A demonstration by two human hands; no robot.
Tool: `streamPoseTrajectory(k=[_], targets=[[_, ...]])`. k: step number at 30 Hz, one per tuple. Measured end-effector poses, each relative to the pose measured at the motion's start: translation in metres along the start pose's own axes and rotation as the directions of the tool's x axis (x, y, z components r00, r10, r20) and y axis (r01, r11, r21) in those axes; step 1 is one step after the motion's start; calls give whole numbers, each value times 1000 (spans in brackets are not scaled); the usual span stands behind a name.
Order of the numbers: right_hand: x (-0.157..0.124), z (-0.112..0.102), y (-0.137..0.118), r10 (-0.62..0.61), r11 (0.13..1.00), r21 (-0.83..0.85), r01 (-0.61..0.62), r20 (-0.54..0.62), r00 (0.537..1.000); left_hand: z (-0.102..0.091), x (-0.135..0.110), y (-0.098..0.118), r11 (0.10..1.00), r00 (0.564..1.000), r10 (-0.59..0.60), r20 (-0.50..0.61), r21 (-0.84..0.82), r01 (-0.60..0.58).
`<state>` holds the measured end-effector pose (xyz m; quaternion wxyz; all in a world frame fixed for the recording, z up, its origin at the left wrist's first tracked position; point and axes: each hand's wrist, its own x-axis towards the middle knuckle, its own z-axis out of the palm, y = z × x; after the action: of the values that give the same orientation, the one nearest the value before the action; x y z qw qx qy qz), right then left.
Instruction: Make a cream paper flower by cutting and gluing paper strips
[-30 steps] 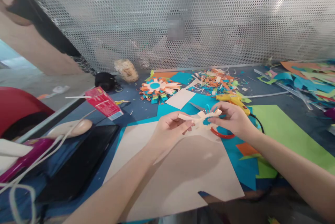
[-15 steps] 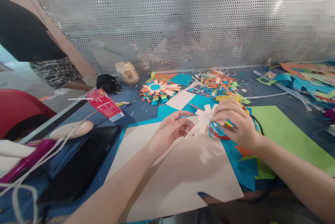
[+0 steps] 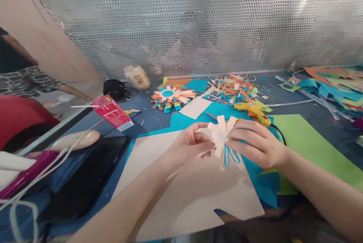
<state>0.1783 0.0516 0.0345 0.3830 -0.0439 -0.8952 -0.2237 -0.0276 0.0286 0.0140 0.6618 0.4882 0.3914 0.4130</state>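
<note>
Both hands hold a small cream paper flower (image 3: 220,132) of cut strips above a large cream sheet (image 3: 187,186). My left hand (image 3: 188,145) pinches its left side with closed fingers. My right hand (image 3: 253,142) grips its right side, fingers pressed together. Blue paper loops (image 3: 231,156) hang below the flower. A yellow glue gun (image 3: 252,110) lies just behind my right hand.
A finished orange, cream and blue paper flower (image 3: 171,97) and a heap of paper scraps (image 3: 235,88) lie further back. Green sheet (image 3: 306,140) at right, red carton (image 3: 113,112), black tablet (image 3: 85,175) and pink tool (image 3: 25,171) at left. A perforated metal screen (image 3: 198,19) stands behind. A person (image 3: 22,72) stands at far left.
The paper flower has been turned over between my hands, its cream back now facing up and blue loops hanging down. The person at left has moved further left.
</note>
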Motion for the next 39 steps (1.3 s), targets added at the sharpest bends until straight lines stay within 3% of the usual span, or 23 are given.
streamPoseTrajectory(k=[6,24,39], targets=[[-1,0,0,-5,1000,-16,5,-6,1000,1,0,2,1000,998,10,-57,11,-9],[3,0,-4,-70,994,-80,70,11,997,3,-1,2,997,998,36,-59,66,-32],[4,1,-6,-97,992,-81,97,9,995,2,-1,-1,998,998,54,14,31,-55]])
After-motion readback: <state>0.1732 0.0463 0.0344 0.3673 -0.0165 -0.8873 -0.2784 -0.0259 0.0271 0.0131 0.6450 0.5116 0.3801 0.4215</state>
